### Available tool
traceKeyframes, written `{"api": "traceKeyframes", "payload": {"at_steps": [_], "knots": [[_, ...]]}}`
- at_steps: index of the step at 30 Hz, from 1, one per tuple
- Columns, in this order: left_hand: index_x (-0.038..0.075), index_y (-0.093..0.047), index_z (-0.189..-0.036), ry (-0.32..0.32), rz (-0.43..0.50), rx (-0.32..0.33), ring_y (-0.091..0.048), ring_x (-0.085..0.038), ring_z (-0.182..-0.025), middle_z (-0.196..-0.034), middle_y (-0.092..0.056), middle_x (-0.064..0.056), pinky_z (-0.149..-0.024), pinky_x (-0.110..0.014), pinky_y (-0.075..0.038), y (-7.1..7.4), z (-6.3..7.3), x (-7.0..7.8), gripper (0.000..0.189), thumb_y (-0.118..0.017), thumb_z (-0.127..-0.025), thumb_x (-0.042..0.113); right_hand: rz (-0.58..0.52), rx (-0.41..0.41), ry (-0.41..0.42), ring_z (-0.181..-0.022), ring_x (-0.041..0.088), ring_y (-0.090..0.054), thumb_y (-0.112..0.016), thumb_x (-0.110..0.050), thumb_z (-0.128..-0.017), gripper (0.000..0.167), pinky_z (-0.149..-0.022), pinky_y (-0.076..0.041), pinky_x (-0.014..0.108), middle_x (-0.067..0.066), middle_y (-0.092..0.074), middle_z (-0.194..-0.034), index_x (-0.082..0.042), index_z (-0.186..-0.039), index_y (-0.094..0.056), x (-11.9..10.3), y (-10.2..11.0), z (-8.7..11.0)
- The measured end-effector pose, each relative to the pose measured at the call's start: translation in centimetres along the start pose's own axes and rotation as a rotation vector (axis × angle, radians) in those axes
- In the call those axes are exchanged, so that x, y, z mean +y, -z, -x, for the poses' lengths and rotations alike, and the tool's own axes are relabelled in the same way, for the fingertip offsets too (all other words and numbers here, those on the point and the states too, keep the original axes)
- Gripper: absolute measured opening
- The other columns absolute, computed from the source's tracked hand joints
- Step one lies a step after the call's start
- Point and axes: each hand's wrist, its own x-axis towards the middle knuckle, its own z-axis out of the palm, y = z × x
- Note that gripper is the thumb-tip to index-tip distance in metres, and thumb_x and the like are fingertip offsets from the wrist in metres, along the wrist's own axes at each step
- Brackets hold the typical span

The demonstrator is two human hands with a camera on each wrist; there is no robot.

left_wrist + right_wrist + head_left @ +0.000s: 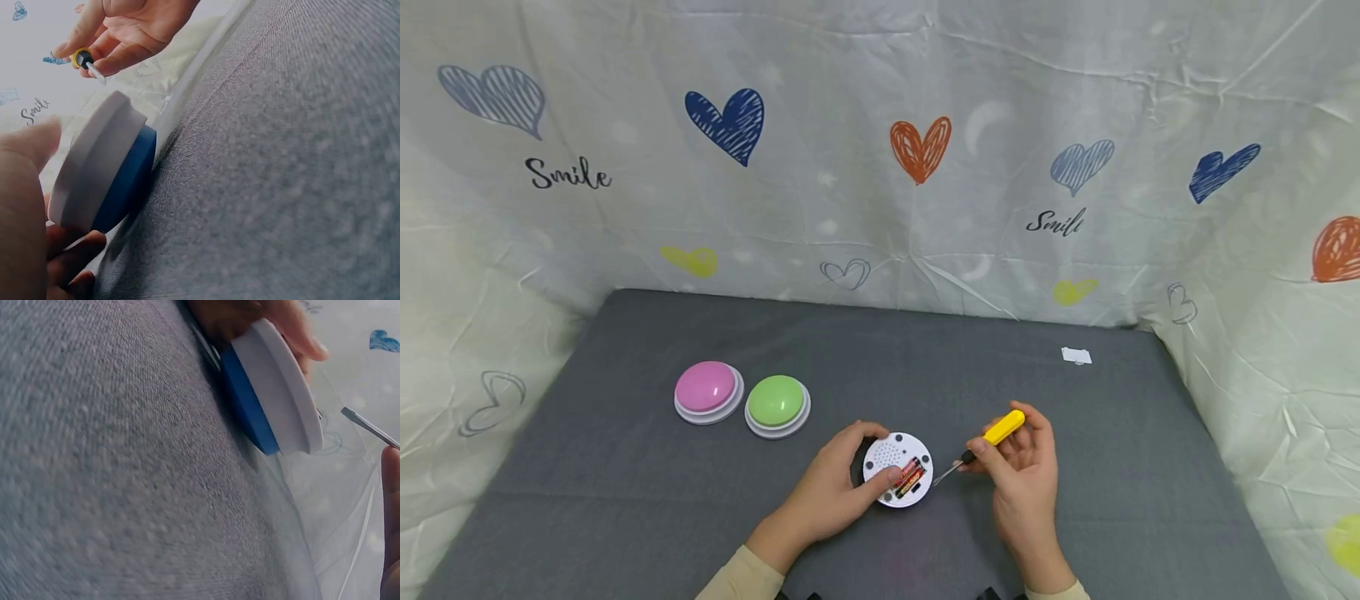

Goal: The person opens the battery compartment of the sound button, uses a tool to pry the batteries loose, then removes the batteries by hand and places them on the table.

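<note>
My left hand [823, 492] grips a round push-button light or sounder [886, 454], turned upside down, with the thumb across its white underside and fingers round the rim. Its blue dome [130, 178] faces the cloth in the left wrist view. Two red-and-black batteries [911, 479] lie side by side in the uncovered compartment. Between thumb and fingers, my right hand [1026, 479] holds a screwdriver [1004, 427] with a yellow handle. Its flat metal tip [350, 414] points at the button's right edge, a small gap away in the right wrist view.
A pink button [705, 387] and a green button [777, 401] stand dome up to the left on the grey cloth [625, 517]. At the back right lies a small white flat piece [1077, 356]. A pale curtain [850, 67] printed with hearts hangs behind.
</note>
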Motion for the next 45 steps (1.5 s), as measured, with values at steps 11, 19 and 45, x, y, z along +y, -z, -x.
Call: {"api": "traceKeyframes", "payload": {"at_steps": [11, 19, 45], "knots": [[0.014, -0.063, -0.136, -0.066, -0.096, 0.012, -0.060, -0.012, -0.122, -0.131, -0.059, 0.008, -0.105, -0.042, -0.053, -0.1, 0.2, 0.2, 0.050, -0.084, -0.096, 0.034, 0.031, 0.040, -0.040, -0.086, 0.022, -0.075, -0.069, 0.030, -0.089, 0.062, -0.065, -0.067, 0.038, 0.016, -0.063, -0.105, 0.003, -0.142, -0.053, -0.1, 0.0, 0.2], [0.013, -0.056, -0.157, -0.031, -0.100, -0.069, -0.045, -0.036, -0.154, -0.159, -0.057, 0.000, -0.126, -0.060, -0.035, 0.2, 0.4, 0.5, 0.080, -0.088, -0.089, 0.041, 0.076, 0.023, -0.039, -0.086, 0.021, -0.075, -0.072, 0.026, -0.090, 0.058, -0.065, -0.067, 0.040, 0.015, -0.062, -0.105, 0.001, -0.139, -0.054, 0.0, -0.2, 0.4], [0.013, -0.059, -0.153, -0.143, -0.163, -0.153, -0.051, -0.031, -0.147, -0.147, -0.063, -0.001, -0.131, -0.058, -0.026, 0.5, 0.0, 0.1, 0.101, -0.101, -0.069, 0.052, 0.203, -0.177, 0.294, -0.090, 0.023, -0.076, -0.081, 0.014, -0.090, 0.055, -0.072, -0.068, 0.036, 0.013, -0.060, -0.107, 0.020, -0.130, -0.042, 1.0, -0.7, 1.4]]}}
